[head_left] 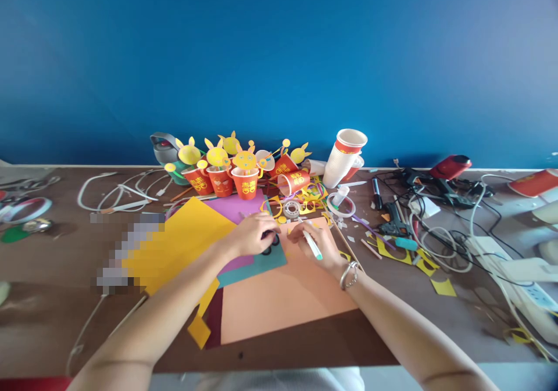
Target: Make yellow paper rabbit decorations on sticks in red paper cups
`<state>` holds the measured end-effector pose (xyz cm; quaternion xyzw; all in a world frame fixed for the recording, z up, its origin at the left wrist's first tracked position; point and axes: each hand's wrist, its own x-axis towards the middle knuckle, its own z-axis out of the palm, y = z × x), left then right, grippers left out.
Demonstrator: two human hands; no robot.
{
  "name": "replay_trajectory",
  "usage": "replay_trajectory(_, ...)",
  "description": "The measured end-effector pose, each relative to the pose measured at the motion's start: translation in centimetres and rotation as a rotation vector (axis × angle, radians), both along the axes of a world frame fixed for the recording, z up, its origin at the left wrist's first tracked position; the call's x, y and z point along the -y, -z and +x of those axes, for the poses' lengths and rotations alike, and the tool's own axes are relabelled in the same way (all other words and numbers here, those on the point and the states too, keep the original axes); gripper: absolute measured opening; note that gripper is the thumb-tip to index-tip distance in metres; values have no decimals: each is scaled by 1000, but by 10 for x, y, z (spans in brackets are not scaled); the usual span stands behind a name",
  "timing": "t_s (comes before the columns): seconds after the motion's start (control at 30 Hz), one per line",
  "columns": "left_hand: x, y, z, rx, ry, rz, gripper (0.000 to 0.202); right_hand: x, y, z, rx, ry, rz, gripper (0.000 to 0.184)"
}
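Observation:
My right hand [320,243] is closed round a white marker pen [312,244] with a green end, its tip pointing away from me over the orange paper sheet [288,304]. My left hand [257,234] rests at the sheet's far left corner with its fingers curled. Beside its fingertips is a small yellow paper disc [282,219]; whether the fingers pinch anything is hidden. Black scissor handles [269,247] show partly under that hand, on a teal sheet [257,269]. A large yellow sheet [178,240] lies under my left forearm.
Red paper cups [244,185] with yellow animal faces stand at the back. Tall stacked white cups [342,161], a tape roll [291,208] and yellow scraps [394,251] lie beyond and right. Further right are a glue gun [394,219], tangled cables and a power strip [514,275].

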<state>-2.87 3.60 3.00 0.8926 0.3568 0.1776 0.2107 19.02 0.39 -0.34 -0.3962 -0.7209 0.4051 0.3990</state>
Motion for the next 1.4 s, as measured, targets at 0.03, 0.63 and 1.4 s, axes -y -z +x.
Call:
replay_trajectory(0.03,2,1,2,-40,56,29,27,0,0,0,10,6,14,19)
replay_trajectory(0.63,-22,-38,-33,113,-115,-378,23,-3,11,2,75,-15,28,19)
replay_trajectory(1.4,3,16,15,-169,179,191,19,-7,15,7,-40,75,-6,20)
